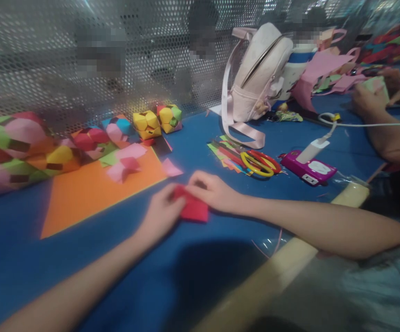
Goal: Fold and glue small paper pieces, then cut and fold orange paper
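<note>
A small red paper (195, 207) lies at the middle of the blue table, between my two hands. My left hand (163, 208) is closed on its left side, the thumb on top. At the paper's upper edge my right hand (213, 191) pinches it with bent fingers. Both hands are slightly blurred. Just to the left is a large orange sheet (103, 198) with pink folded pieces (125, 167) on it. A small pink paper (172, 168) sits beyond my left hand.
Folded paper balls (146, 124) line the mesh wall. Scissors (260, 163) rest on coloured papers (227, 154). Right of them are a purple power strip (308, 169) with a white cable, and a backpack (258, 74). Another person's hands (367, 99) hold green paper.
</note>
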The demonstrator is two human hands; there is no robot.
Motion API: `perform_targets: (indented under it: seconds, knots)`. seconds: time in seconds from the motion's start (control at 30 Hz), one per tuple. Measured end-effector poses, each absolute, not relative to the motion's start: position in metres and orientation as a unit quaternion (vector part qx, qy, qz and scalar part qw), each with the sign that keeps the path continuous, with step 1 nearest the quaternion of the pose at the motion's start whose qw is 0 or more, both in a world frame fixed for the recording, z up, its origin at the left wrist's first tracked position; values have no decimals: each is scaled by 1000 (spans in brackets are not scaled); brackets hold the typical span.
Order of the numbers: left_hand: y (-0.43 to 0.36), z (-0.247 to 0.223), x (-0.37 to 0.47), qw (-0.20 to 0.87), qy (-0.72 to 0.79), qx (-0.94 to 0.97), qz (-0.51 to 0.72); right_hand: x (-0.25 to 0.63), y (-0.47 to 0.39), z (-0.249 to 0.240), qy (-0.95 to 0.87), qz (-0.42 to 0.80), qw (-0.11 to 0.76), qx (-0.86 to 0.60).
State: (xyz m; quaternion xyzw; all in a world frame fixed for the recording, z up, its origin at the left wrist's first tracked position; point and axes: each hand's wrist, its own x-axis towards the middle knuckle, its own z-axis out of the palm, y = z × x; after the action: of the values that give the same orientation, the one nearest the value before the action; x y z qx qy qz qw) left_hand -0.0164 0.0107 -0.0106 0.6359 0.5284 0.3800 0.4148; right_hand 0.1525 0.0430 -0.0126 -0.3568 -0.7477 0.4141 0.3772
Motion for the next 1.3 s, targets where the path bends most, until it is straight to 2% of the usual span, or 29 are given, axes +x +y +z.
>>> perform_targets:
  seconds: [0.53,0.97,1.3]
  knots:
    - [10,-10,-17,426,524,636,373,155,42,-15,-777,333,420,-329]
    - [9,-9,-15,374,532,671,357,156,44,-16,-816,277,439,-253]
    - [8,-10,-13,340,486,724,352,154,43,-10,-803,309,434,-267]
